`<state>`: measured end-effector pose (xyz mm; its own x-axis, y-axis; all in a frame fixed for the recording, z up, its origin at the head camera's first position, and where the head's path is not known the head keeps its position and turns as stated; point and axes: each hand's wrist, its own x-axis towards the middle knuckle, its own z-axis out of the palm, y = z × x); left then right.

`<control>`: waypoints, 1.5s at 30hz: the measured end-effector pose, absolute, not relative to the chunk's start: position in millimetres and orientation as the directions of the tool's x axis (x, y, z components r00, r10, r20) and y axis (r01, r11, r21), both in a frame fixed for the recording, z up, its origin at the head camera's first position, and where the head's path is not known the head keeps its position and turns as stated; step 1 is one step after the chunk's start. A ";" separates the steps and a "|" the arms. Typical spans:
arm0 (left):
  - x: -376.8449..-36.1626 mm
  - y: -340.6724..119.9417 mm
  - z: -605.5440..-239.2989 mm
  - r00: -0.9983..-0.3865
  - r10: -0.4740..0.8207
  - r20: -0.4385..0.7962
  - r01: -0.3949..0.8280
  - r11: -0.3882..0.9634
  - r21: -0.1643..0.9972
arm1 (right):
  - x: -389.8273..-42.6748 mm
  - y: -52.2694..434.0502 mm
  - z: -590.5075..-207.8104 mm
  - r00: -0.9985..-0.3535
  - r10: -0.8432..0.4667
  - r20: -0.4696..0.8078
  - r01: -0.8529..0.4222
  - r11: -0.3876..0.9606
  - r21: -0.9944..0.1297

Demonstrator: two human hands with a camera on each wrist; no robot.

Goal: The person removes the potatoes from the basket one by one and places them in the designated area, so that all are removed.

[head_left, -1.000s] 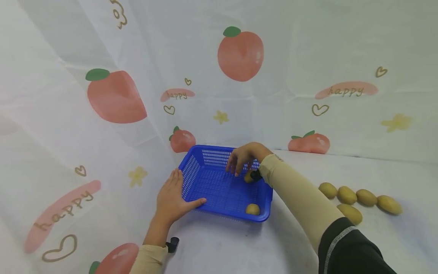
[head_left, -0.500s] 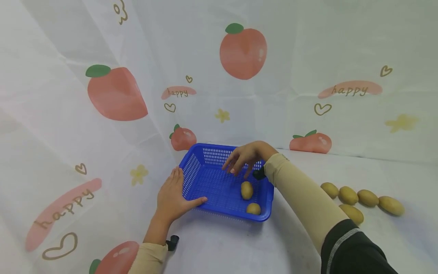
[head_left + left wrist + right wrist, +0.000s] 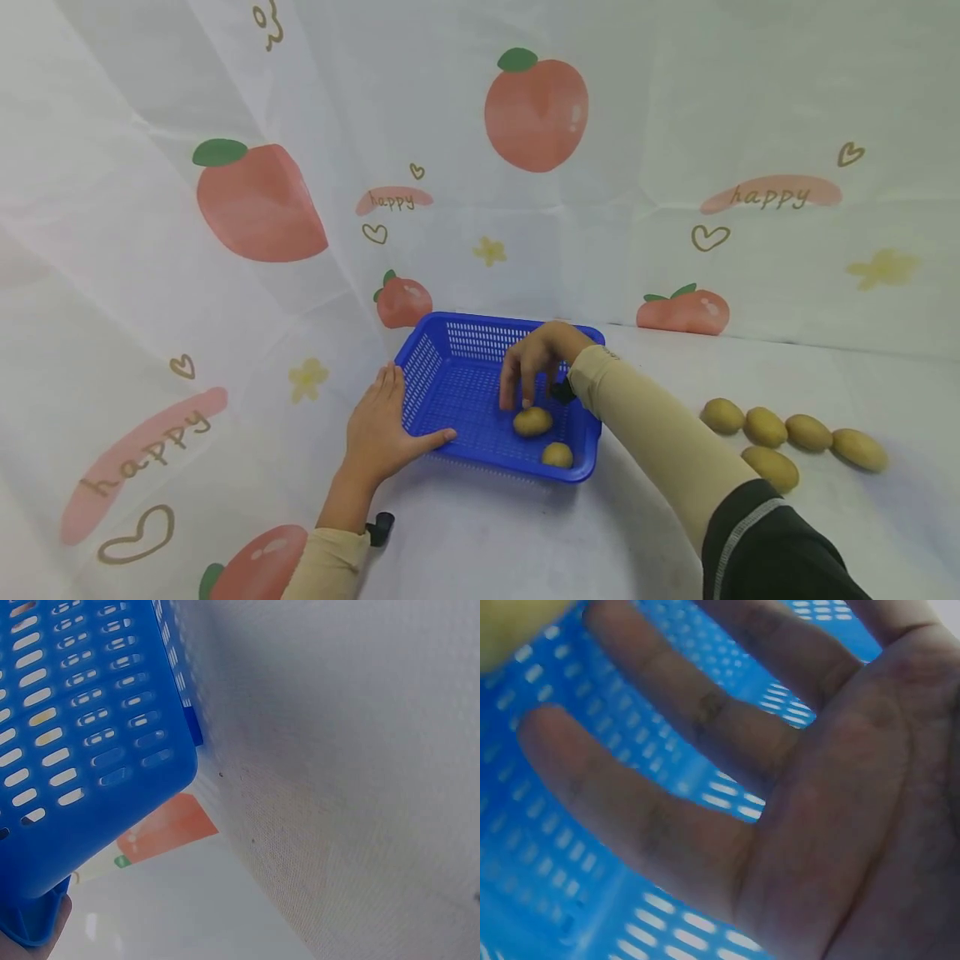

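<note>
A blue slotted plastic basket [image 3: 472, 392] stands on the white surface near the backdrop. My left hand [image 3: 378, 432] lies at its near left corner, fingers straight along the left rim and thumb stretched over the front rim. Over the basket's right half hangs my right hand [image 3: 536, 362], its fingers pointing down and spread. Right below its fingertips lies a yellow-brown potato [image 3: 532, 422], which the right wrist view shows blurred at its upper left corner. Another potato [image 3: 557, 455] rests in the near right corner of the basket.
On the white surface to the right, several potatoes lie in a row, with the rightmost potato [image 3: 859, 450] at its end. One more potato [image 3: 770, 469] sits in front of them, beside the right sleeve. A fruit-printed backdrop [image 3: 600, 250] rises behind the basket.
The potato under my right hand has come out toward the basket's front and turned from lengthwise to crosswise. My right hand has lowered toward it. The left hand keeps its place.
</note>
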<state>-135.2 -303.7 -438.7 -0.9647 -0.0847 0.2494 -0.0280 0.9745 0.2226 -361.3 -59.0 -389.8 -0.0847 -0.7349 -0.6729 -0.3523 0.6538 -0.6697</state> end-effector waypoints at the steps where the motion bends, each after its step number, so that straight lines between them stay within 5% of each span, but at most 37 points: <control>1: -135.5 -303.9 -439.0 -0.965 -0.084 0.249 -0.027 0.974 0.223 | -360.5 -59.7 -392.6 -0.078 -0.731 -0.678 -0.353 0.656 -0.667; 19: -138.2 -302.4 -439.4 -0.963 -0.074 0.259 -0.018 0.977 0.210 | -352.6 -59.7 -403.3 -0.086 -0.712 -0.696 -0.362 0.674 -0.644; 32: -134.8 -302.6 -436.3 -0.957 -0.067 0.282 -0.003 0.975 0.222 | -345.3 -40.8 -360.6 -0.099 -0.882 -0.460 -0.379 0.461 -0.802; 39: -135.1 -304.8 -435.3 -0.960 -0.064 0.271 -0.006 0.978 0.209 | -335.2 6.2 -322.1 -0.208 -0.967 -0.145 -0.431 0.224 -0.874; 45: -134.6 -304.5 -433.2 -0.964 -0.058 0.260 -0.003 0.978 0.207 | -314.8 73.0 -308.3 -0.414 -0.904 0.108 -0.523 0.139 -0.841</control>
<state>-134.6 -304.5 -433.2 -0.9638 -0.0583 0.2601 -0.0033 0.9783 0.2071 -314.8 73.0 -308.3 -0.4138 -0.9040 0.1079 -0.5226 0.1388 -0.8412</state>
